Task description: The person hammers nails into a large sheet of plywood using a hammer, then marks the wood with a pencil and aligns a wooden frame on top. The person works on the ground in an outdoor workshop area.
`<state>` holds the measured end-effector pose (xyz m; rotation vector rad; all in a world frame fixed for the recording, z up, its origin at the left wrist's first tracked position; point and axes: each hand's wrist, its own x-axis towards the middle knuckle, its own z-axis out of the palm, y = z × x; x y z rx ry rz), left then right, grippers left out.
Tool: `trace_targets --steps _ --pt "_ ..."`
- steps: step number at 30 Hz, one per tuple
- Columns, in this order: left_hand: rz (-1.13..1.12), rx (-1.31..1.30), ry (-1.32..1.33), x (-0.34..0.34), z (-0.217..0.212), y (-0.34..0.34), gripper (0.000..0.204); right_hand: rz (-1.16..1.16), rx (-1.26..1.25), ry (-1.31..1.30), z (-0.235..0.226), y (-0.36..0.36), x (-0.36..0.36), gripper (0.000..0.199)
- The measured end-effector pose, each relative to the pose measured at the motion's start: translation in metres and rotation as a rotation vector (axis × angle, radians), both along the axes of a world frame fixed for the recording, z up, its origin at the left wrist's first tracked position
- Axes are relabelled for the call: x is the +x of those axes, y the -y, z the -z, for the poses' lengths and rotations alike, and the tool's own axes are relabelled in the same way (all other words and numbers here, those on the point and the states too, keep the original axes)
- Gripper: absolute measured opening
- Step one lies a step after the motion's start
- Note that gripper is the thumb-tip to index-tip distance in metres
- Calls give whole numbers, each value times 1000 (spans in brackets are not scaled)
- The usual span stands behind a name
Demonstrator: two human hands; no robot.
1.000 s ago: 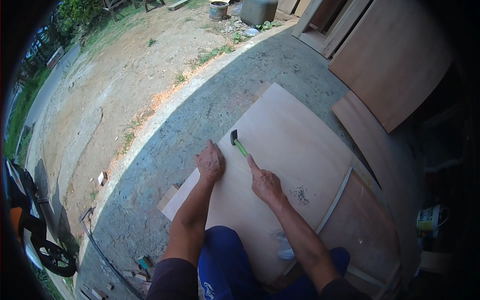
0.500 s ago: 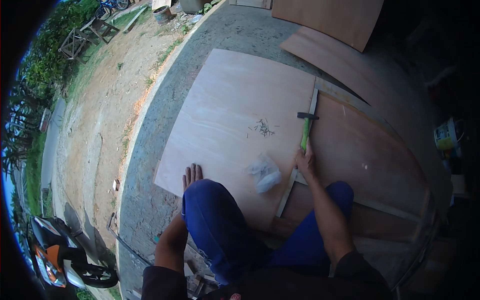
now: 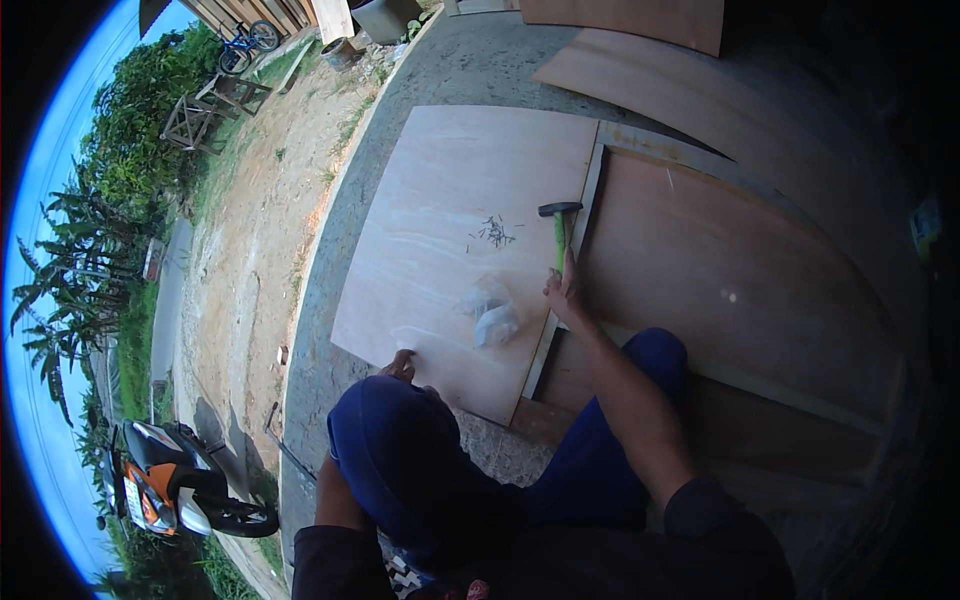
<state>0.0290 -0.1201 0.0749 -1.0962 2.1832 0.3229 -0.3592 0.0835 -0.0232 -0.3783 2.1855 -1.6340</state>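
Floor (image 3: 460, 70): grey concrete, shaded, underlying the woodwork.
Framed panel (image 3: 720, 260): brown board bordered by pale wooden strips (image 3: 645, 144), lying flat at right; judged heavier and stiffer than bare ply, and best taken by those strips.
Plywood sheet (image 3: 450, 170): lay flat left of centre, its right edge beside one strip of the framed panel; the extent of any overlap could not be told. Being thin, it would probably have flexed if raised by one corner; two opposite edges offered the sounder hold, with splinters a possible nuisance.
Left knee (image 3: 385, 420): blue-trousered, raised at the sheet's near edge.
Hammer (image 3: 560, 235): dark head pointing away from the person, green handle, located at the sheet's right margin; judged rigid and head-heavy, best gripped low for swing or nearer the head for control.
Plastic bag (image 3: 495, 322): translucent, crumpled, resting on the sheet; likely soft, light and slippery.
Right hand (image 3: 563, 288): fingers wrapped round the lower handle, index finger extended along it.
Left hand (image 3: 403, 362): fingertips at the sheet's near edge, remainder hidden by the knee; whether it pinched or merely rested could not be told.
Nails (image 3: 495, 232): loose scatter on the sheet, beyond the bag; likely stiff, fiddly to pick up.
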Motion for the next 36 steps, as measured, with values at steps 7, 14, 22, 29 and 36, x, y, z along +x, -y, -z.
trace_targets --steps 7,14,22,29,36 --pt "21 81 29 -43 -9 30 42 -11 57 -44 -6 -2 3 72" --pt "-122 -53 -841 -188 -4 72 25 27 70 -105 -31 -4 7 68" --pt "-96 41 -1011 -325 22 65 24 68 169 -93 -45 -2 20 65" --pt "27 121 -976 -294 9 62 24 140 225 -87 -62 1 23 64" --pt "685 274 -974 -310 26 104 30 263 291 -68 -55 4 25 60"
